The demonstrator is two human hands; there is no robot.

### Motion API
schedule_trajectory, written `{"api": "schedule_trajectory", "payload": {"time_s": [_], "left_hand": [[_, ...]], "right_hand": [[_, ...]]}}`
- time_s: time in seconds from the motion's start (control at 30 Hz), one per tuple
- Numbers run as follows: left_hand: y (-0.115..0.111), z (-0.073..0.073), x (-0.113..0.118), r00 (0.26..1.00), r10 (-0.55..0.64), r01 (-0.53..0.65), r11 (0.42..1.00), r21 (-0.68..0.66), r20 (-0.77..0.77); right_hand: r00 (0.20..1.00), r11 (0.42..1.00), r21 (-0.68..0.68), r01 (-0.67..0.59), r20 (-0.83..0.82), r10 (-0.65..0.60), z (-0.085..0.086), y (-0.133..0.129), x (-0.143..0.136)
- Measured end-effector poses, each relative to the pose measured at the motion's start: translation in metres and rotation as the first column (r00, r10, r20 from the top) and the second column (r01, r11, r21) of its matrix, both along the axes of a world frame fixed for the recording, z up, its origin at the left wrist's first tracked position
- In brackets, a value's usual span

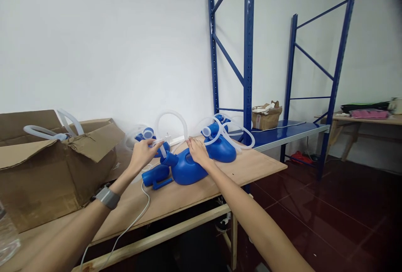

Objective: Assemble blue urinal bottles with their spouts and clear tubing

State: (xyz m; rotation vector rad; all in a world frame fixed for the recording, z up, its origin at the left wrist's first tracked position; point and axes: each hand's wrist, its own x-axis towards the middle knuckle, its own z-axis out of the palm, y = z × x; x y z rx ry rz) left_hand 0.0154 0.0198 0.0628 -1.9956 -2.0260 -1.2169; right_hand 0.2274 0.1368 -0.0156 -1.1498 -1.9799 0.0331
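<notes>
A blue plastic urinal bottle point(187, 172) lies on the wooden table, its neck pointing left. A translucent plastic tube point(172, 112) arches above it, one end at the bottle's mouth. My left hand point(144, 153) is closed, thumb and fingers pinching the tube close to that mouth. On the bottle's upper side rests my right hand point(198, 152), its fingertips closed around the tube's other side. A blue cylindrical part with a handle point(156, 174) lies just left of the bottle. Another blue bottle point(222, 149) with a coiled tube stands to the right.
An open cardboard box point(37, 180) with tubing sticking out occupies the table's left side. A white cable point(138, 217) hangs over the front edge. Blue metal shelving point(248, 54) rises at the back right, a small carton point(266, 115) on its low shelf.
</notes>
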Motion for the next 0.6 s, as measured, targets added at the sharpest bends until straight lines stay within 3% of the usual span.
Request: {"api": "schedule_trajectory", "payload": {"time_s": [0.17,0.3,0.47,0.6], "left_hand": [[0.001,-0.046,0.008,0.981,0.074,-0.087,0.994,0.071,0.178],[-0.005,-0.075,0.008,0.973,0.014,-0.035,0.995,0.089,0.231],[-0.003,-0.091,-0.001,0.984,-0.068,0.044,0.989,0.144,0.166],[-0.005,-0.095,0.001,0.995,-0.007,0.022,0.989,0.146,-0.099]], "right_hand": [[0.996,0.997,0.028,0.069,0.06,-0.071,-0.004,0.003,-0.002],[0.982,0.978,0.089,0.188,0.019,-0.19,-0.005,0.0,-0.004],[0.991,0.992,-0.056,0.116,0.066,-0.112,0.002,-0.01,-0.001],[0.996,0.987,-0.14,0.078,0.041,-0.073,0.006,-0.017,0.004]]}}
